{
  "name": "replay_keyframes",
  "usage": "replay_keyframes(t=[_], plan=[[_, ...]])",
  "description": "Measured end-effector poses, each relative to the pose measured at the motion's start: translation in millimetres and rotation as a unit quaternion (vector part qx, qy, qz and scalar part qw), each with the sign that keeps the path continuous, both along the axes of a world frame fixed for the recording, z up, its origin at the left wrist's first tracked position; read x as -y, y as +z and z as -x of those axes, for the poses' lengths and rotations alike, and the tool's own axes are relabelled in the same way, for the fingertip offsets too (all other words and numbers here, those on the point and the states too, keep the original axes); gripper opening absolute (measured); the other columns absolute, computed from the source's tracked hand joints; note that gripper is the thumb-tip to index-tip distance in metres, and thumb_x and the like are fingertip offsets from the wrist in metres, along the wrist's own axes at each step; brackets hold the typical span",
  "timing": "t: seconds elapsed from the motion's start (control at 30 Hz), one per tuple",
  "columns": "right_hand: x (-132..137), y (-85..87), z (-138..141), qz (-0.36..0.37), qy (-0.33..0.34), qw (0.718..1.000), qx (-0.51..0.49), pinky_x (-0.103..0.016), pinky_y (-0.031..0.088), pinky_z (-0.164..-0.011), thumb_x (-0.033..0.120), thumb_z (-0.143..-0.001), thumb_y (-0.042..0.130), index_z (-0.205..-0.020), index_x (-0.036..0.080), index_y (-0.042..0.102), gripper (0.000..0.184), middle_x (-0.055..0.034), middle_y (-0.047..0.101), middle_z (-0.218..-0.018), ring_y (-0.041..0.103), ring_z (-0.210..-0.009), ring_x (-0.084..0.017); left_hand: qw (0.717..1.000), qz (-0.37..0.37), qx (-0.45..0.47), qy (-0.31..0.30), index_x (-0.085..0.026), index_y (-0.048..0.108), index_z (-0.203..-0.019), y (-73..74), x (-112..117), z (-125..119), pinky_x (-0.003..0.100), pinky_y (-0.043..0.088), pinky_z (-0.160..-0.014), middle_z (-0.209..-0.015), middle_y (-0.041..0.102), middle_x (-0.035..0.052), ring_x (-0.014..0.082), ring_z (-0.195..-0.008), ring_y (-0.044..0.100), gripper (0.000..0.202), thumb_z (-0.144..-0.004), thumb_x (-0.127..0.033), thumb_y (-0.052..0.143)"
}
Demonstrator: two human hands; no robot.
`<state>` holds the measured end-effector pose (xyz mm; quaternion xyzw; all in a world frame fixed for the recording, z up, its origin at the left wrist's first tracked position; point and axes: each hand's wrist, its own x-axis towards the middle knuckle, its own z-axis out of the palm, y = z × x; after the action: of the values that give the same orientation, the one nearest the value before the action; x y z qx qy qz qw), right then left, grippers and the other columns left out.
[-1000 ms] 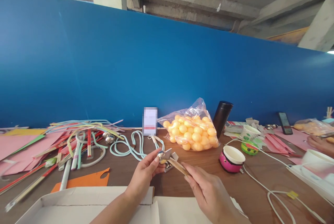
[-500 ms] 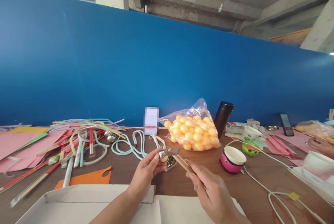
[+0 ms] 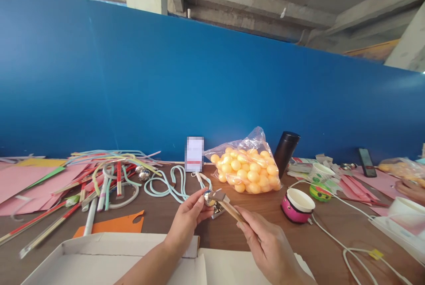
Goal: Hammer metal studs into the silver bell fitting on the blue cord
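Left hand (image 3: 184, 223) holds silver ball (image 3: 208, 197) — right hand (image 3: 268, 238), wooden-handled tool (image 3: 233, 211).

Silver ball (image 3: 207, 198), tan handle (image 3: 234, 212), yellow-orange balls (image 3: 244, 174), blue partition (image 3: 212, 81)

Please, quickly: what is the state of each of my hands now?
Left hand: closed, holding a shiny silver ball by the fingertips.
Right hand: closed, holding a wooden-handled tool.

Left hand (image 3: 184, 225) is pinched, thumb toward fingers; left forearm (image 3: 146, 262) angles in from near side. Right hand (image 3: 270, 240) is to its right, fingers curled, pointing far left.
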<state>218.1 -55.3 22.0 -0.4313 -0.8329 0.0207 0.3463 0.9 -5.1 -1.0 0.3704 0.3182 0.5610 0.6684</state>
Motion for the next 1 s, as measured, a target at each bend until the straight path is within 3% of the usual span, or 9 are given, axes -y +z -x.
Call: replay_keyframes(t=[0.27,0.53,0.73,1.0], plan=[[-1,-0.1,2,0.01,-0.001,1.0,0.02,-0.028,0.054,-0.079,0.018,-0.091,0.041,-0.127,0.02,0.046,0.036,-0.0097,0.065,-0.111,0.065,-0.095,-0.019,1.0,-0.004,0.004,0.003,-0.017,0.06,-0.118,1.2,1,-1,0.034,0.05,-0.083,-0.102,0.067,0.0098,0.0173,-0.082,0.063,0.045,-0.078,-0.037,0.064],[2,6.2,2,-0.027,-0.022,0.996,-0.078,-0.026,0.056,-0.079,0.021,-0.092,0.042,-0.124,0.018,0.05,0.033,-0.0107,0.069,-0.104,0.068,-0.091,-0.019,0.998,0.036,0.046,0.006,-0.016,0.062,-0.112,10.0,3,2,0.027,0.054,-0.073,-0.086,0.067,0.007,0.0143,-0.074,0.064,0.04,-0.078,-0.035,0.065],[2,3.2,3,-0.02,0.002,0.998,-0.056,-0.026,0.056,-0.08,0.019,-0.091,0.043,-0.125,0.016,0.049,0.034,-0.0119,0.068,-0.108,0.067,-0.096,-0.02,0.999,0.029,0.026,0.01,-0.016,0.065,-0.107,10.4,4,1,0.022,0.053,-0.064,-0.08,0.064,0.0036,0.0108,-0.066,0.061,0.036,-0.075,-0.033,0.069],[2,4.7,3,-0.006,0.001,0.999,-0.047,-0.027,0.056,-0.081,0.019,-0.092,0.041,-0.125,0.019,0.049,0.034,-0.011,0.067,-0.11,0.066,-0.098,-0.02,0.999,0.027,0.03,0.007,-0.015,0.066,-0.109,12.3,5,1,0.024,0.051,-0.066,-0.08,0.065,0.0045,0.0112,-0.066,0.06,0.041,-0.073,-0.035,0.07]])
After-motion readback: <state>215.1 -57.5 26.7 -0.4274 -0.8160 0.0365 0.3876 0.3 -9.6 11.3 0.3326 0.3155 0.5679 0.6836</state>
